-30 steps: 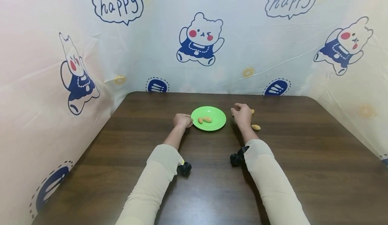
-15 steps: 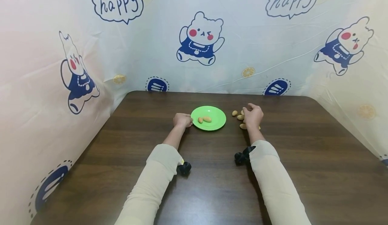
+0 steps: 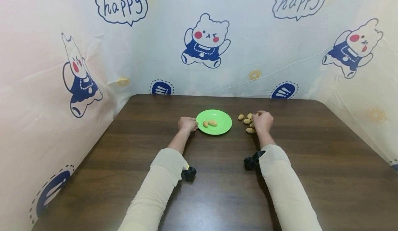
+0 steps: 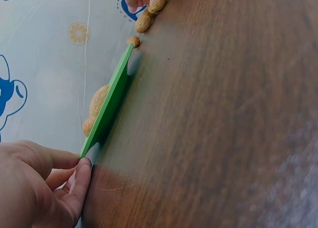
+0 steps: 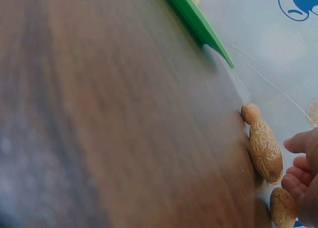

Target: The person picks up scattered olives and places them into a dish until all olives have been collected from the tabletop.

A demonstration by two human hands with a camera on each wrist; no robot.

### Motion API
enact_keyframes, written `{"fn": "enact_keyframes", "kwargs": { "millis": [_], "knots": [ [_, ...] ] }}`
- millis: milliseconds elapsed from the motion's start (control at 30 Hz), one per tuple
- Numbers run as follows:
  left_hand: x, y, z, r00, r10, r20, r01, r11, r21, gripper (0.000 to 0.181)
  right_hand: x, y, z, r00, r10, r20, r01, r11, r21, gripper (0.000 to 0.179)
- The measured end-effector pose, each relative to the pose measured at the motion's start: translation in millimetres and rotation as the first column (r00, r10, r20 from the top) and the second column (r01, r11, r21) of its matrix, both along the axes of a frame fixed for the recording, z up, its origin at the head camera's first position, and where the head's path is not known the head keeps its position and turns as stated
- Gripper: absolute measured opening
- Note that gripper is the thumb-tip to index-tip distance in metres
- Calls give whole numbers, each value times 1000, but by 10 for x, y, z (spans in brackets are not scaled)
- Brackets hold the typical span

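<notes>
My left hand [image 3: 187, 123] pinches the near-left rim of a green plate [image 3: 224, 124], thumb below the edge and fingers above in the left wrist view. Two peanuts lie on the plate, the longer peanut [image 3: 212, 123] beside a smaller peanut [image 3: 205, 124]. To the plate's right, my right hand [image 3: 263, 122] reaches down over a group of unshelled peanuts [image 3: 247, 121]. In the right wrist view its thumb and bent fingers stand apart, right beside a wrinkled peanut [image 5: 266, 151] and a lower peanut [image 5: 283, 208]. The hand hides part of the group.
A brown wooden table [image 3: 214, 168] carries everything. Behind it hangs a pale printed curtain [image 3: 242, 34], which also runs along both sides. Black wrist cameras sit on both forearms, the left camera [image 3: 189, 173] and the right camera [image 3: 250, 163].
My right hand has moved rightward and slightly nearer, away from the plate's side, uncovering several peanuts to its left. The left hand, plate and its two peanuts have stayed in place.
</notes>
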State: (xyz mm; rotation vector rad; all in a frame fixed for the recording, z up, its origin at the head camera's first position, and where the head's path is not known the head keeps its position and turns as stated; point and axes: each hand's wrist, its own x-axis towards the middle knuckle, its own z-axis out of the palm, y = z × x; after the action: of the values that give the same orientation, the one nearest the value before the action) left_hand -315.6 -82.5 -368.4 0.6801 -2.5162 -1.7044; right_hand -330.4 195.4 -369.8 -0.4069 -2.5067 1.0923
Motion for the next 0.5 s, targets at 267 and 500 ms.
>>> {"fn": "enact_keyframes", "kwargs": {
  "millis": [267, 500],
  "knots": [
    [-9, 9, -20, 1000, -4, -4, 4, 1000, -1, 23, 30, 26, 9, 993, 20, 114, -27, 998, 59, 33],
    [-31, -6, -23, 1000, -1, 8, 1, 1000, 15, 23, 36, 44, 2, 989, 23, 149, -34, 997, 73, 21]
  ]
}}
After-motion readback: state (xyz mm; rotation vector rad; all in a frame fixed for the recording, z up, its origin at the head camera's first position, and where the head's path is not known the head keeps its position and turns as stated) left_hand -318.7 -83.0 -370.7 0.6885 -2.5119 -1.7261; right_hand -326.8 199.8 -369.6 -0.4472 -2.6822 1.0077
